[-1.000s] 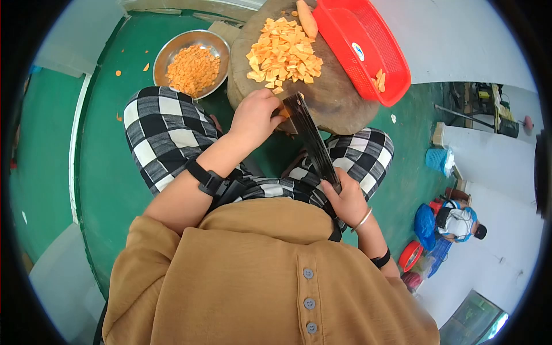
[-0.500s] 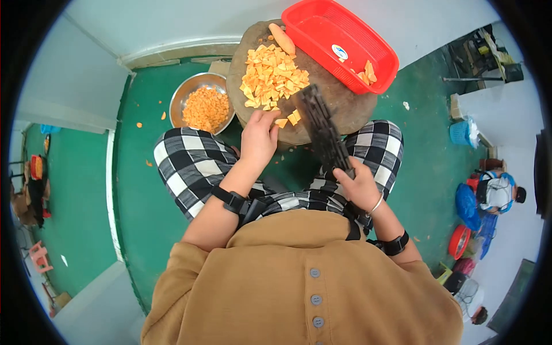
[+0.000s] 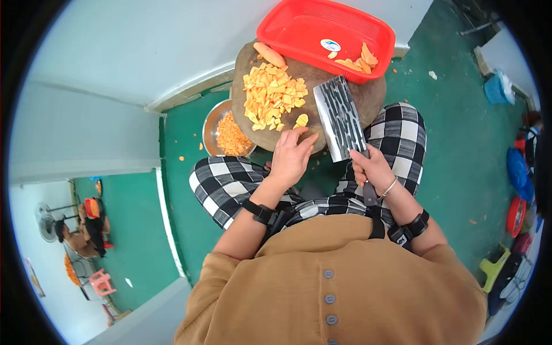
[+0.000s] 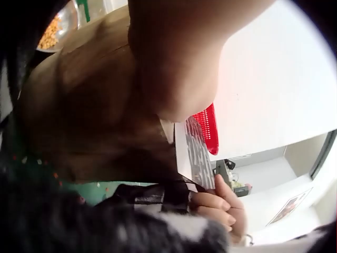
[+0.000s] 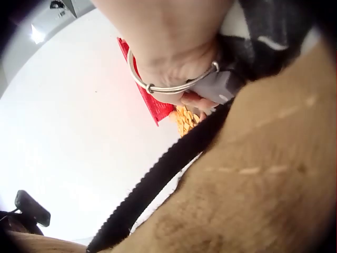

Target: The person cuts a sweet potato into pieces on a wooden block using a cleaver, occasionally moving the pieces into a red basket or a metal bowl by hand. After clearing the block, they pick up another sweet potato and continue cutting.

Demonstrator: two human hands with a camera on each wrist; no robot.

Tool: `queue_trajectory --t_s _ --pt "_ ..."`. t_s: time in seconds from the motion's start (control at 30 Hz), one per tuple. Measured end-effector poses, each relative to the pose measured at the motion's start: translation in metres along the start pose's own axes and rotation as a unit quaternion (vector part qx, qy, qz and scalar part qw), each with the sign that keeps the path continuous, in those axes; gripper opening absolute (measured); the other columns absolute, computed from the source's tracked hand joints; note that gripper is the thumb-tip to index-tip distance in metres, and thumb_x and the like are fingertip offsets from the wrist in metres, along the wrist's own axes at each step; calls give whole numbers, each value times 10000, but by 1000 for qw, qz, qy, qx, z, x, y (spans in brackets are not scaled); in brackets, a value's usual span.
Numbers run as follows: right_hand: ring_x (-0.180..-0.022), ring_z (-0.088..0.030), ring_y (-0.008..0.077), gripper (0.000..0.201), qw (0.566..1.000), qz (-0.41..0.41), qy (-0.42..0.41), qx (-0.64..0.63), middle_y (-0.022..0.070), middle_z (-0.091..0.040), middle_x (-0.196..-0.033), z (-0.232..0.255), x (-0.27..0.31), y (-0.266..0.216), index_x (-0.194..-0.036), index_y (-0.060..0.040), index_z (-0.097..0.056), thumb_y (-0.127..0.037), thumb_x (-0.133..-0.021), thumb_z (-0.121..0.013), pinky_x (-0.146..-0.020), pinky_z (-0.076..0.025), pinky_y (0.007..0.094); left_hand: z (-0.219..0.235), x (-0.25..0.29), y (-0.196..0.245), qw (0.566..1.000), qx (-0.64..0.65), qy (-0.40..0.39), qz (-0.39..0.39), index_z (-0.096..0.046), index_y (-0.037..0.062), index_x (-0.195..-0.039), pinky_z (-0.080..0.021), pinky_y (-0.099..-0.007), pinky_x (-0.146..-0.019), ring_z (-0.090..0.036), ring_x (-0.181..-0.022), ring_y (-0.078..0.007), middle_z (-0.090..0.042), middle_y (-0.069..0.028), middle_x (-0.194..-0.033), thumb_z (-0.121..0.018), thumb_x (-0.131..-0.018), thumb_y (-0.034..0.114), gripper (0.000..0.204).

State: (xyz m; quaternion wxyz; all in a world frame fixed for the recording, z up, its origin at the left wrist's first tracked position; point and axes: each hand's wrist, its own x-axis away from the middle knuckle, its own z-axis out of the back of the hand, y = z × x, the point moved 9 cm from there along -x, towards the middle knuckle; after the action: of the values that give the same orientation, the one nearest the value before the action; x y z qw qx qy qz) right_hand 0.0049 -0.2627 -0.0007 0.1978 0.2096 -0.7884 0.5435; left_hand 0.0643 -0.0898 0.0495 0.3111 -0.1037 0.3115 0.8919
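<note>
In the head view, my right hand (image 3: 372,169) grips the dark handle of a cleaver (image 3: 340,118). Its broad blade lies over the right front of a round wooden chopping block (image 3: 313,72), its side facing up. My left hand (image 3: 291,156) reaches over the block's front edge with loosely spread fingers, just short of a small stack of orange vegetable slices (image 3: 301,121). Behind that is a heap of flat-cut orange pieces (image 3: 270,95), and a whole peeled orange root (image 3: 269,55) rests behind the heap. The left wrist view shows the cleaver blade (image 4: 197,153) beyond my left hand.
A red plastic basket (image 3: 299,29) with some orange slices (image 3: 363,59) overlaps the block's back edge. Left of the block, a metal bowl (image 3: 211,123) on the green floor holds orange pieces. Checkered knees flank the block; a white wall stands behind.
The left hand has let go of the orange piece it held beside the blade and drawn back slightly. The cleaver has swung right, its broad side turning up. The head view has shifted.
</note>
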Motion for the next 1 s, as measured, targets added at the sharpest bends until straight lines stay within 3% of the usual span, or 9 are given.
queue_trajectory --t_s 0.07,0.23,0.37,0.4,0.57,0.67,0.77,0.93,1.0 --pt "-406 -420 80 240 1000 -8 -10 -26 -8 -452 -590 0 -5 3 -965 -45 -480 -229 -922 -627 -372 -375 262 -2 -9 0 999 -28 -21 -2 -662 100 -1125 -443 -399 -896 -523 -1045 -314 -559 -130 -1159 -649 -813 77 313" --pt "-399 -437 83 217 997 -4 -46 -58 -5 -456 -589 -2 -11 5 -974 -38 -490 -207 -926 -616 -370 -390 260 0 -30 -16 995 -93 25 32 -627 64 -1178 -410 -429 -938 -505 -1069 -345 -546 -154 -1184 -626 -845 135 340" --pt "-395 -447 88 196 995 -1 -76 -70 0 -457 -589 -7 -11 5 -978 -27 -495 -182 -929 -604 -366 -401 263 6 -25 -22 996 -31 72 36 -657 49 -1103 -448 -392 -888 -544 -1014 -328 -589 -142 -1108 -584 -809 -21 311" --pt "-397 -450 89 192 994 4 -89 -68 3 -458 -594 -7 -12 6 -995 -26 -490 -170 -930 -598 -368 -402 263 8 -25 -17 996 -60 57 18 -666 42 -1072 -459 -378 -877 -560 -1000 -316 -604 -129 -1081 -558 -776 -84 339" --pt "-406 -459 88 197 988 -15 -117 -99 2 -462 -603 -12 -7 3 -1022 -29 -471 -154 -928 -591 -381 -416 260 -14 -41 -2 997 -65 -38 -10 -644 36 -1108 -447 -402 -920 -546 -1082 -321 -601 -128 -1151 -554 -777 -65 358" --pt "-414 -467 88 193 986 -6 -126 -110 5 -473 -613 -13 -6 3 -990 -22 -470 -149 -920 -597 -381 -422 262 -12 -54 -8 990 -143 -1 16 -631 4 -1133 -427 -413 -948 -538 -1083 -339 -590 -156 -1201 -552 -797 -59 351" --pt "-414 -468 88 189 985 -8 -132 -114 6 -479 -617 -14 -5 1 -984 -22 -468 -144 -913 -594 -382 -423 261 5 -68 -4 993 -105 43 27 -643 14 -1116 -430 -401 -938 -543 -1067 -332 -595 -162 -1171 -551 -794 -66 345" --pt "-440 -469 82 208 984 -19 -138 -114 2 -473 -616 -13 -1 -5 -1050 -17 -467 -121 -917 -588 -407 -418 249 40 -142 21 990 -81 114 -17 -669 40 -1048 -462 -359 -878 -584 -985 -290 -622 -144 -1059 -571 -815 -46 267" --pt "-442 -471 83 214 983 -15 -142 -115 2 -477 -619 -13 -1 -2 -1063 -14 -468 -120 -918 -586 -408 -418 249 29 -188 27 999 12 35 15 -665 27 -1022 -501 -333 -791 -621 -893 -258 -635 -136 -1031 -619 -820 6 208"
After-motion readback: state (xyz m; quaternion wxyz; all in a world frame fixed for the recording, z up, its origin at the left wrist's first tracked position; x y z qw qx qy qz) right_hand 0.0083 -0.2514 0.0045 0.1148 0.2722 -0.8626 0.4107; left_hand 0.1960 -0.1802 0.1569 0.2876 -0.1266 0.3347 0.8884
